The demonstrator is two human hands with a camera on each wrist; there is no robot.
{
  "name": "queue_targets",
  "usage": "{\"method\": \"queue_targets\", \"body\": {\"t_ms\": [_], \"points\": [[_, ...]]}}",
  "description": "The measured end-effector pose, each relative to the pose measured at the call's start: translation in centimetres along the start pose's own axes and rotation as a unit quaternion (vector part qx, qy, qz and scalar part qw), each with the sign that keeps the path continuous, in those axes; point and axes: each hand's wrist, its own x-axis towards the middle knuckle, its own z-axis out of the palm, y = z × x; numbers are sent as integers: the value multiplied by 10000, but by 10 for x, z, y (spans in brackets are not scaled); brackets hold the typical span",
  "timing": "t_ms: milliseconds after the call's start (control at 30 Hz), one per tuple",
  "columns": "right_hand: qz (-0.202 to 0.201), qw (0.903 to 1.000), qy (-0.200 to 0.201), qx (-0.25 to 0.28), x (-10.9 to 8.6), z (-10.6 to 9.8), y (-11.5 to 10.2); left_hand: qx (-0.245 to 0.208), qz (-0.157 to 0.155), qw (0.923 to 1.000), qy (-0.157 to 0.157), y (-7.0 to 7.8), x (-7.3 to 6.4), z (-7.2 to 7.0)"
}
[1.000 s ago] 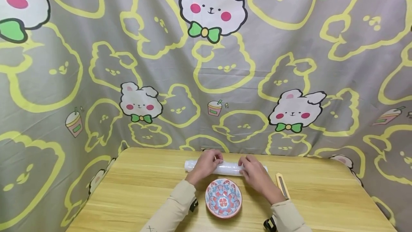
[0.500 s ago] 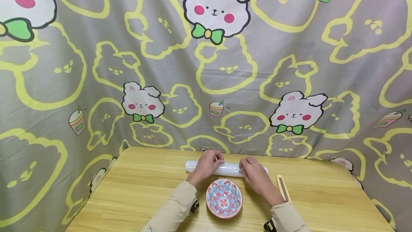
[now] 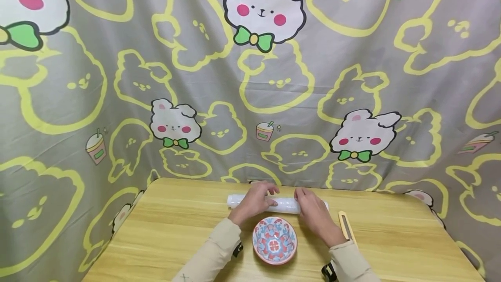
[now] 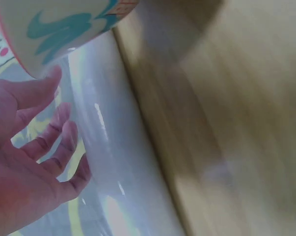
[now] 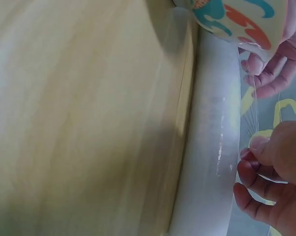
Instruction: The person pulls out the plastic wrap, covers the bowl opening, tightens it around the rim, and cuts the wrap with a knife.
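A roll of clear plastic wrap lies across the table behind a patterned bowl. My left hand is over the roll's left half, thumb and fingers apart; in the left wrist view its loosely bent fingers are beside the roll and hold nothing. Over the right half, my right hand pinches a thin edge of film between thumb and forefinger. The right wrist view shows that stretched film running from the right fingertips toward the left hand. The bowl's red and blue inside faces up.
A yellow utility knife lies on the wooden table, close to the right forearm. Behind the table's far edge hangs a grey curtain printed with cartoon animals.
My left thumb and fingers have spread apart from their closer, curled pose. My right hand has shifted slightly at the roll. The bowl and knife have stayed in place.
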Motion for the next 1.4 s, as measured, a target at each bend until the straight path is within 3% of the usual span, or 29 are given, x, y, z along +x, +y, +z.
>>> {"method": "queue_targets", "body": {"t_ms": [167,300,400,567,733,1000,1100,1267,1400], "points": [[-167,9995,156,200,-1,-3,3,391,207,9990,-57,5,9,5],[-324,9988,112,352,-5,-5,11,155,49,9998,150,3,12,7],[-89,9987,-192,453,-9,-9,20,-143,1,9997,216,0,12,6],[128,9908,-550,1230,-9,-19,38,-315,26,9995,93,-5,6,3],[30,9844,-589,1656,-8,-22,44,-276,-373,9989,51,-16,-8,-2],[44,9919,-672,1080,-16,-19,41,-22,-621,9971,440,-36,-30,-17],[29,9920,-622,1099,-18,-19,42,8,-656,9966,504,-42,-37,-22],[-31,9921,-506,1143,-20,-19,43,-111,-510,9972,537,-47,-40,-24],[-300,9957,-236,839,-21,-17,37,-140,-492,9966,645,-49,-40,-24]]}}
